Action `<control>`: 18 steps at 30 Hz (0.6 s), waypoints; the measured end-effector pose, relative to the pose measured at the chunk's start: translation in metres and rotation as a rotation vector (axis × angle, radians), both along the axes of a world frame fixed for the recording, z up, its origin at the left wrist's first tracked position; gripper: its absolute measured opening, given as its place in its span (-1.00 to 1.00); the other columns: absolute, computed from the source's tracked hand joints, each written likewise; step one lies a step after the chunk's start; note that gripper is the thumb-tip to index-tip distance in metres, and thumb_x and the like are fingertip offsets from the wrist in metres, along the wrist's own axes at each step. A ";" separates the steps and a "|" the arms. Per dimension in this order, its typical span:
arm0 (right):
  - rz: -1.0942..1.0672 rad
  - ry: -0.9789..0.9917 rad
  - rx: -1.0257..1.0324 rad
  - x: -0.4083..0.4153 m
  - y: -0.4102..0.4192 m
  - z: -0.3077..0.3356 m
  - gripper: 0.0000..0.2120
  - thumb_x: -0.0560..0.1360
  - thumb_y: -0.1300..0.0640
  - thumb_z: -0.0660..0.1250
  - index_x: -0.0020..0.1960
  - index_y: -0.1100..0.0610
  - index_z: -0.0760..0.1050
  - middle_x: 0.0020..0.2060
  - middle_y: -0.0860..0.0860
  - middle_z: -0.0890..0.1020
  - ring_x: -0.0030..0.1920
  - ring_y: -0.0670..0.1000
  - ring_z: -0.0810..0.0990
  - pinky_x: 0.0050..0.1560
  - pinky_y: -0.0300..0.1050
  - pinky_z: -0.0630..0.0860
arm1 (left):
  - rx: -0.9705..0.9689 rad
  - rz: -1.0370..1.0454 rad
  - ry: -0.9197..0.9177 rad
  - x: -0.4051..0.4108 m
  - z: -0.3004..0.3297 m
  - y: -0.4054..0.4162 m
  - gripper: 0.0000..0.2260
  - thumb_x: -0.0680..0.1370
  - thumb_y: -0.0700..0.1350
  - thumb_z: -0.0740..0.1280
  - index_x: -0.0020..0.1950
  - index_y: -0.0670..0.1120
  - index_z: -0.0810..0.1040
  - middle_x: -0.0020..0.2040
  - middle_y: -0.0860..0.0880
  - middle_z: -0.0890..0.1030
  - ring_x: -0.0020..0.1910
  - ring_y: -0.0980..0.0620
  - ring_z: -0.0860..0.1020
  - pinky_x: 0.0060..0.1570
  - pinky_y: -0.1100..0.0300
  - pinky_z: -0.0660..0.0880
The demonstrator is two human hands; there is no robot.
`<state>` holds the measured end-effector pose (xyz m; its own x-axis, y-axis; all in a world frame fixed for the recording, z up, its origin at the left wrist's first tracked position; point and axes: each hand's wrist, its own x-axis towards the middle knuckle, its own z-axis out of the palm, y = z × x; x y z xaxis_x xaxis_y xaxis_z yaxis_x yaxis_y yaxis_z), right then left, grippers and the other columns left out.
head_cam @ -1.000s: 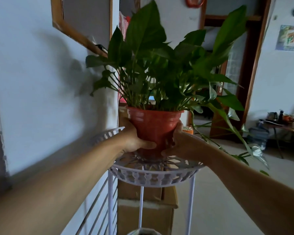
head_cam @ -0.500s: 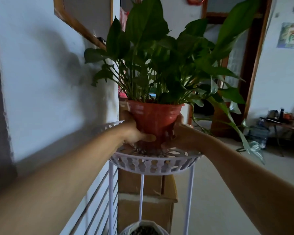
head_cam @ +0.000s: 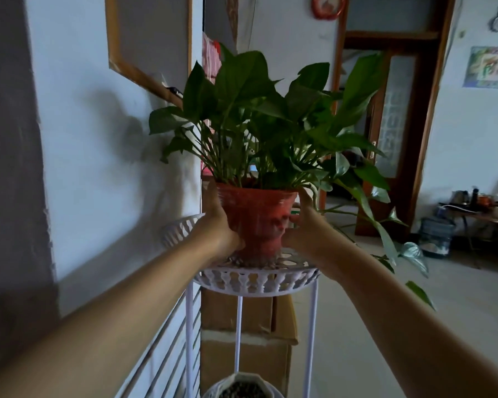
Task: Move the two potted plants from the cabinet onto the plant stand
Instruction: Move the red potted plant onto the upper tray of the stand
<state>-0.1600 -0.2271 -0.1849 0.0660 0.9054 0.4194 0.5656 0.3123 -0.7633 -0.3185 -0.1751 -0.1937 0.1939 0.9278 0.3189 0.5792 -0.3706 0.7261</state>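
Note:
A leafy green plant in a red plastic pot stands in the top tray of the white plant stand. My left hand wraps the pot's left side and my right hand holds its right side. The pot's base rests on, or sits just at, the tray's openwork floor. At the bottom edge of the view, a white pot filled with dark pebbles sits on a lower level of the stand.
A white wall with a wooden-framed panel runs close on the left. Stacked cardboard boxes stand behind the stand. A long trailing vine hangs off to the right. Farther right are a doorway and a low table with cups.
The pot has come down into the top tray, both hands still around it. The view has tilted down a little, bringing the lower white pot into sight.

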 end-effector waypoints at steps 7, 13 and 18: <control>-0.041 0.059 0.049 -0.001 0.003 0.000 -0.45 0.36 0.46 0.22 0.21 -0.01 0.25 -0.11 -0.07 0.55 -0.05 0.03 0.56 -0.31 -0.21 0.44 | 0.077 -0.050 -0.110 -0.001 0.001 -0.001 0.00 0.40 -0.33 0.39 0.49 0.18 -0.27 0.42 -0.14 0.36 0.09 -0.23 0.58 -0.01 -0.12 0.57; -0.085 0.051 -0.021 -0.005 0.002 -0.006 -0.10 0.35 0.44 0.19 0.49 -0.07 -0.17 0.24 0.10 0.49 0.28 0.16 0.44 0.09 0.14 0.51 | 0.021 -0.130 -0.189 -0.005 -0.003 0.003 -0.02 0.39 -0.42 0.34 0.48 0.23 -0.20 0.36 -0.14 0.37 0.06 -0.32 0.57 -0.04 -0.28 0.55; -0.072 0.069 0.001 -0.004 -0.001 -0.005 -0.15 0.38 0.40 0.17 0.48 -0.12 -0.12 0.29 0.15 0.45 0.32 0.19 0.41 -0.03 0.05 0.44 | 0.005 -0.179 -0.234 -0.007 -0.002 0.011 -0.01 0.38 -0.46 0.33 0.50 0.19 -0.19 0.34 -0.09 0.36 0.12 -0.30 0.53 0.01 -0.30 0.52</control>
<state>-0.1642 -0.2281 -0.1901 0.1591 0.8968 0.4129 0.5328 0.2741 -0.8006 -0.3251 -0.1641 -0.1954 0.2747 0.8838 0.3787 0.3214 -0.4556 0.8301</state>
